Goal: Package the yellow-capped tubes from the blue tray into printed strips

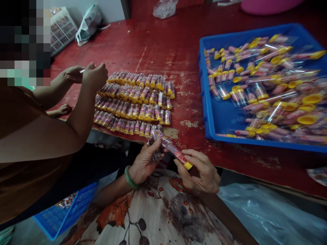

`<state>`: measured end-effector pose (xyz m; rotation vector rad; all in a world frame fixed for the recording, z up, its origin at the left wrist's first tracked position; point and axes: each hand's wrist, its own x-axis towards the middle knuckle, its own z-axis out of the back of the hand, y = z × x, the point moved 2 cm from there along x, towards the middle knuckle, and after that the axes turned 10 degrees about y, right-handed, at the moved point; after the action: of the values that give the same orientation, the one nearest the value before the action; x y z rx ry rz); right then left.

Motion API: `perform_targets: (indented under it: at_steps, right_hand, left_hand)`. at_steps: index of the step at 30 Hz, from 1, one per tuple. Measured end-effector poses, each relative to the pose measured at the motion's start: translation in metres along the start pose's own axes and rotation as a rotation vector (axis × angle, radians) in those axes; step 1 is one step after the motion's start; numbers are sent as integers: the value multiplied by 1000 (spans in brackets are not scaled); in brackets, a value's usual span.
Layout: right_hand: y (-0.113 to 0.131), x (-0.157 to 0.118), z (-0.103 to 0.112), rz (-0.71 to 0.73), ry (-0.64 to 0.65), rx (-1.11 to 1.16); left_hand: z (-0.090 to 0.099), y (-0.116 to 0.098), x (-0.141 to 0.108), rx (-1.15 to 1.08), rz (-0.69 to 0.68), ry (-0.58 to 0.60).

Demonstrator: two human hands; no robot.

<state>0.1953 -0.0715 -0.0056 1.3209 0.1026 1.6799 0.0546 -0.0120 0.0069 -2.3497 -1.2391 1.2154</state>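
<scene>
My right hand (200,172) pinches a clear plastic tube (177,153) near its yellow end, with red and pink contents inside. The tube slants up to the left, and its far end meets my left hand (145,161). There my left thumb presses on clear plastic with purple print, and dark-patterned clear pieces (156,154) are gathered in the fingers. Whether the tube's far end sits inside a printed sleeve I cannot tell. Just beyond my left hand, several rows of short yellow-ended tubes (136,110) with purple labels lie on the red table (186,98).
A blue tray (208,112) of loose yellow-capped tubes stands on the right. At the left a co-worker's hands (88,75) are held above the table. A white basket (62,29) and a bag (89,23) lie behind; a blue crate (68,211) is below.
</scene>
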Motion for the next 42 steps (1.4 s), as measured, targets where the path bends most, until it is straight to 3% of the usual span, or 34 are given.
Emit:
perform_targets:
  at_steps: [5,11,20,25,31,35,40,42]
  right_hand:
    - [-7,-5,-5,-153,-21,172]
    - [-3,-5,-6,-25,5,-15]
    - [-8,-6,-15,-88,-11,94]
    - [-12,-8,-18,-97,-12,145]
    - [-7,-3,-22,33,-25,22]
    - [-9,-3,-26,-48,-36,150]
    - [-16,-3,-26,-113,-34,160]
    - [-17,-1,-23,-95,36,192]
  left_hand:
    - [4,2,3,50,-17,50]
    - [9,4,5,144,-75,63]
    - [10,2,2,299,-159,43]
    - [10,2,2,355,-106,112]
    - [14,7,1,379,-115,147]
    - [16,9,0,423,-62,164]
    - [13,4,1,401,-126,142]
    - [10,1,0,375,-111,131]
